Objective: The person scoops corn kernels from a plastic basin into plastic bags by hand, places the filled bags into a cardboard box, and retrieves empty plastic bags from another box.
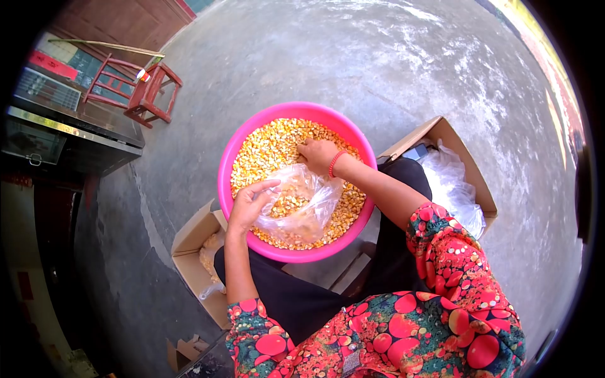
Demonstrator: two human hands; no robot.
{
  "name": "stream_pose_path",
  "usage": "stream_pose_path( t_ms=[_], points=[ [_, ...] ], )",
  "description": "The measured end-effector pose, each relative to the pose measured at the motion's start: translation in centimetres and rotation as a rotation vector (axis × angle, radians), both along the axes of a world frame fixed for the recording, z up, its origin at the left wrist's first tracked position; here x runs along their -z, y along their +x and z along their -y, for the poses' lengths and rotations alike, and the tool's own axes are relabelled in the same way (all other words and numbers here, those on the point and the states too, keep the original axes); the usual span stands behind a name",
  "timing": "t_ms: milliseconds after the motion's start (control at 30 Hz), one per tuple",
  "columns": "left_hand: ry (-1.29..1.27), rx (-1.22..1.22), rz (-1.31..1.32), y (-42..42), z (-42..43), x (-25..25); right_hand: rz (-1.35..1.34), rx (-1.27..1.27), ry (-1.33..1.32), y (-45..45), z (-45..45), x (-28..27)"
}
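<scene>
A pink basin full of yellow corn kernels sits before my knees. On the kernels rests a clear plastic bag with its mouth spread and some kernels inside. My left hand pinches the bag's left rim between thumb and fingers. At the far side of the basin my right hand, with a red beaded bracelet at the wrist, is curled down into the kernels. Its fingertips are partly buried in them.
A cardboard box holding white plastic bags stands at my right. Another cardboard box with bagged corn is at my left. Farther off are a red wooden chair and a dark cabinet on the concrete floor.
</scene>
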State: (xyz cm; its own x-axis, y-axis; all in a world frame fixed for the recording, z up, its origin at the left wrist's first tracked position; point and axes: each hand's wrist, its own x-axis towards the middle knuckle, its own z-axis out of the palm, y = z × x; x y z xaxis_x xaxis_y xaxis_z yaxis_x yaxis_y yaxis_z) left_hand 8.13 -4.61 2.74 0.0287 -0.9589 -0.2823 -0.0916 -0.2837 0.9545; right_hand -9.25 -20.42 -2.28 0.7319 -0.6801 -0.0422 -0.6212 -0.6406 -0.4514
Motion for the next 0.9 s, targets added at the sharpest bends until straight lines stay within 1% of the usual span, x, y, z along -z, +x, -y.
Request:
stream_pose_path(
  t_ms=[33,100,133,167,233,267,333,367,433,467,500,567,633,700,800,900],
  points=[
    [-0.006,-0.001,-0.004,0.0,0.0,0.1,0.001,0.0,-0.001,0.2,0.0,-0.2],
    [-0.004,-0.002,-0.001,0.1,-0.1,0.2,-0.08,-0.104,0.104,0.4,0.0,-0.6],
    [-0.002,-0.003,0.001,0.1,-0.1,0.2,-0.04,-0.111,0.161,0.3,0.1,-0.7],
    [-0.002,-0.002,0.001,0.2,-0.1,0.3,-0.04,-0.11,0.161,0.4,0.2,-0.4],
    [-0.028,0.003,0.025,0.2,-0.1,0.4,0.087,-0.125,0.175,0.7,0.3,0.1],
    [-0.028,0.004,0.025,0.2,-0.1,0.4,0.087,-0.124,0.175,0.7,0.5,0.2],
    [-0.015,-0.004,0.0,0.0,0.0,0.1,0.289,0.05,0.84,0.5,0.5,-0.9],
    [-0.015,-0.003,-0.001,0.0,0.0,0.2,0.288,0.052,0.84,0.4,0.7,-1.0],
    [-0.009,0.001,-0.004,0.0,0.1,0.1,0.517,0.171,1.247,0.5,1.5,-1.2],
    [-0.009,0.002,-0.004,0.1,0.1,0.1,0.595,0.142,1.311,0.4,1.8,-1.1],
    [-0.004,0.003,-0.009,0.1,0.0,0.2,0.596,0.143,1.31,0.4,1.7,-1.4],
    [0.001,0.005,-0.014,0.0,0.0,0.2,0.816,0.224,1.409,0.2,1.3,-2.2],
    [0.002,0.011,0.006,0.0,0.0,0.0,0.849,0.189,1.458,0.1,1.4,-2.6],
    [-0.002,0.009,0.008,0.1,0.1,0.1,0.98,0.094,1.549,0.3,1.1,-3.1],
    [-0.01,-0.003,-0.012,-0.1,0.1,0.2,0.935,0.016,1.615,0.1,-0.4,-4.7],
    [-0.006,-0.019,-0.032,0.3,0.0,1.0,0.865,-0.187,1.593,-0.2,-2.5,-5.6]
  ],
)
